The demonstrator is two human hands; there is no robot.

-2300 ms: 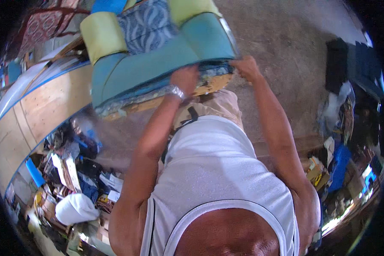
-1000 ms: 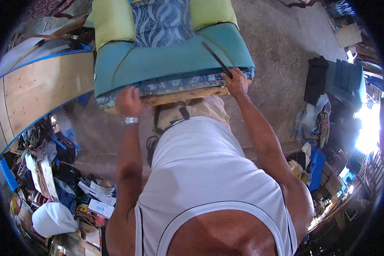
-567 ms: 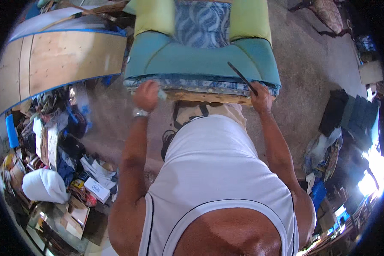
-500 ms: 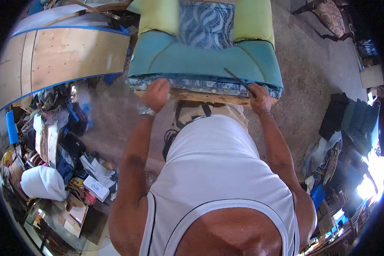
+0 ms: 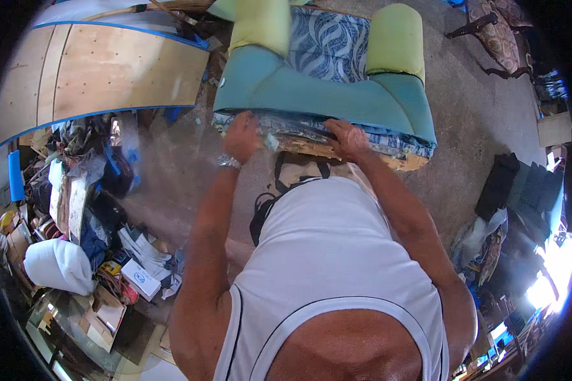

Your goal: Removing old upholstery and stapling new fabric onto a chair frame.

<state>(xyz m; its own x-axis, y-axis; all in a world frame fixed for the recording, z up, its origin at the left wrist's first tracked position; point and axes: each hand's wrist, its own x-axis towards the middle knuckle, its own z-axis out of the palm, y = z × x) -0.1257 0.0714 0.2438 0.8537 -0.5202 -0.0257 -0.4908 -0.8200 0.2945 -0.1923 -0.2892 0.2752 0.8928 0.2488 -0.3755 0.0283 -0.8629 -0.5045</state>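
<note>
- Although foam (image 5: 318, 96) wraps most of the near side, the chair (image 5: 330, 66) looks only part finished; it stands on the floor (image 5: 171, 168), right in front of the person.
- Seemingly done: the foam is shaped round the near side and both corners, with brownish seams running across it. Two yellow pads (image 5: 395, 41) sit one at each side, and patterned cloth (image 5: 329, 39) lies between them.
- Seemingly left: the foam's lower edge hangs free, with a dark gap beneath it. Under the gap run a ragged patterned strip (image 5: 397, 143) and a rail (image 5: 299, 147) of bare, rough wood. No outer cover lies over the foam or the pads.
- The left hand (image 5: 240, 138) is at the left part of this edge, fingers bent up against the strip, with a pale scrap (image 5: 271, 141) just beside it. Whether it grips or merely presses, I cannot tell.
- The right hand (image 5: 349, 140) rests on the edge near the middle, fingers bent toward the gap. A dark line by its fingertips may be a slim tool or only shadow, so I cannot tell whether it grasps anything.
- Left of the chair is a pale board (image 5: 124, 71) with blue edging; a carved seat (image 5: 492, 35) stands well apart at upper right.
</note>
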